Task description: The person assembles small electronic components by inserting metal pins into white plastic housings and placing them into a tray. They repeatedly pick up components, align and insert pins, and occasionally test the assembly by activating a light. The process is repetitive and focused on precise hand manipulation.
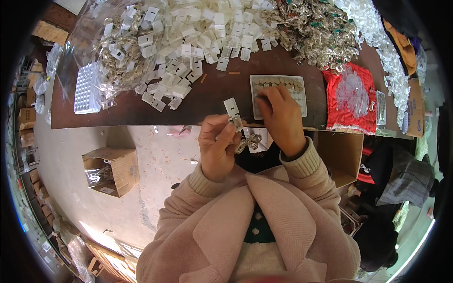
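My left hand pinches a small white plastic battery case, held upright near the table's front edge with its lid standing up. A coiled bundle of thin wire hangs from the case beside my fingers. My right hand is over the left part of a white tray, thumb and fingers drawn together. Whatever sits between those fingertips is hidden. Round coin cells line the tray's far rows, while the nearer pockets at the right look pale.
White battery cases heap across the table's far side, beside coiled wire bundles. A red cloth with clear plastic pieces lies right of the tray. Another white tray sits far left. Cardboard boxes stand below the table.
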Tool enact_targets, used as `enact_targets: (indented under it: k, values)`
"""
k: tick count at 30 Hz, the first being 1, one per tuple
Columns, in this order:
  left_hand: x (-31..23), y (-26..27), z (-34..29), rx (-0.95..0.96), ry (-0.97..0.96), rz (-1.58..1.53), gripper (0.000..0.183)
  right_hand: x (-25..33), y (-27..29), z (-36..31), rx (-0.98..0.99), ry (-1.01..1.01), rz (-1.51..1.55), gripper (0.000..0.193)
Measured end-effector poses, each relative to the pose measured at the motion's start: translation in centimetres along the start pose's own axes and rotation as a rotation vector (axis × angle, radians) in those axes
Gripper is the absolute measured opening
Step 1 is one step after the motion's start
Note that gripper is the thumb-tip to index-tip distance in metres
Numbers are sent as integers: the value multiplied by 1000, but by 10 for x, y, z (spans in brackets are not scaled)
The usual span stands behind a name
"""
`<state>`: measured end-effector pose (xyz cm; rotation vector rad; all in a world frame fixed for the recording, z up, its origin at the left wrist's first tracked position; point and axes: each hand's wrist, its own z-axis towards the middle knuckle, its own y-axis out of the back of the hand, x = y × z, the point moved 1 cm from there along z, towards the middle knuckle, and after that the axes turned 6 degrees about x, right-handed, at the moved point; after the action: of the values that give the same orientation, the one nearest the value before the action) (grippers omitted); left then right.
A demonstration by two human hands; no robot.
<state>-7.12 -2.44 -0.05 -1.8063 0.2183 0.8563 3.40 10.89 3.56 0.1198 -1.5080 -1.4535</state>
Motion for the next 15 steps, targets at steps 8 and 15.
enact_targets:
  k: [8,15]
  values:
    - [1,-1,1,11,-19,-5,13,-1,2,-2,-3,16,-105,18]
    - [2,2,1,25,-8,-35,12,-3,1,2,-46,83,-61,22]
